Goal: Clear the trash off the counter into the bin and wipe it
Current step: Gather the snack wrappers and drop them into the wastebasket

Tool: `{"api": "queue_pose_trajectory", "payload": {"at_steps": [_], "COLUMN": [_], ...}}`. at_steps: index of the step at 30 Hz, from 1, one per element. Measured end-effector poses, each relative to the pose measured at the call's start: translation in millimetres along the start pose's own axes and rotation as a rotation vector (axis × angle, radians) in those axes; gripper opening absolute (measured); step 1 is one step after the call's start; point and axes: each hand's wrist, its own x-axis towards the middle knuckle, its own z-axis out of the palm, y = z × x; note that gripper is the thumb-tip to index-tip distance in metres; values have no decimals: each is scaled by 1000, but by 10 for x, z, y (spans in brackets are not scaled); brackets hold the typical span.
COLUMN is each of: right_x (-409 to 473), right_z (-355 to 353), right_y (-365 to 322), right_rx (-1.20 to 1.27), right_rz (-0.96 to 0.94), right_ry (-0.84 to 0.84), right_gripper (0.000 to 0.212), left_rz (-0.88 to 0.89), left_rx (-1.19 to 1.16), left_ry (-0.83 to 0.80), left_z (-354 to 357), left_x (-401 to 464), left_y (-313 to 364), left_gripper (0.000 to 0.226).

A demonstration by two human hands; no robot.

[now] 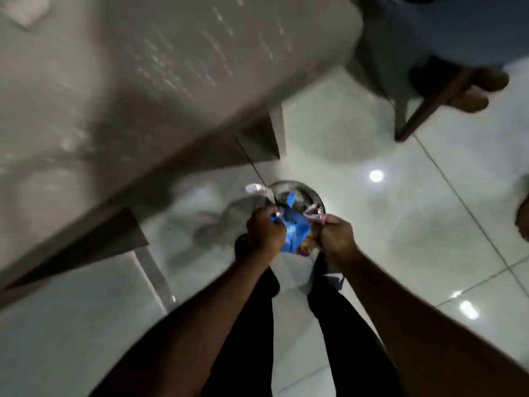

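Both my hands hang over a round metal bin standing on the floor. My left hand is shut on crumpled blue wrappers and a clear plastic piece. My right hand is shut on a pink-and-white wrapper beside the blue ones. More blue trash lies inside the bin. The grey counter fills the upper left, its edge running diagonally above my hands. The picture is blurred.
Glossy pale floor tiles surround the bin. A wooden chair leg and another person's sandalled feet are at the upper right. A white paper lies on the counter's far left corner. My dark trouser legs stand below.
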Motion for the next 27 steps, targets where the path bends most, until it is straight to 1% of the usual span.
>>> {"api": "queue_pose_trajectory", "payload": {"at_steps": [2, 3, 5, 6, 8, 9, 11, 12, 13, 15, 18, 20, 22, 25, 27], "right_x": [452, 606, 880, 987, 1112, 1155, 1190, 1188, 1163, 1025, 644, 269, -229, -972, -1466], "right_z": [18, 45, 145, 227, 372, 414, 426, 409, 377, 277, 100, -28, -139, -235, -223], "right_y": [231, 299, 410, 430, 428, 425, 408, 404, 399, 337, 130, -85, -408, -914, -1342], "right_rx": [67, 78, 33, -32, -100, -116, -154, -157, -152, -181, -300, -407, -479, -493, -490], "right_rz": [118, 138, 124, 89, 61, 74, 123, 153, 171, 146, 27, -101, -255, -446, -571], "right_ry": [13, 7, -29, -33, -42, -51, -35, -25, -11, 16, 51, 98, 129, 187, 230], "right_gripper": [25, 22, 23, 27, 38, 43, 45, 42, 38, 29, 24, 24, 21, 12, 11], "left_rz": [-200, -280, -347, -359, -324, -324, -332, -321, -290, -187, -11, 152, 334, 597, 758], "left_rx": [-198, -273, -326, -314, -152, -94, -61, -38, 5, 82, 180, 217, 208, 229, 233], "left_ry": [-79, -99, -114, -130, -183, -215, -243, -242, -243, -242, -205, -137, -103, -51, 3], "left_z": [326, 433, 667, 748, 869, 907, 947, 944, 918, 797, 453, 148, -224, -728, -1099], "left_x": [437, 626, 942, 1066, 1233, 1265, 1224, 1183, 1128, 996, 641, 285, -152, -789, -1183], "left_y": [-166, -245, -405, -464, -560, -594, -601, -598, -584, -519, -274, -12, 332, 830, 1174], "left_gripper": [18, 19, 20, 22, 37, 39, 36, 33, 32, 30, 30, 32, 34, 35, 33]}}
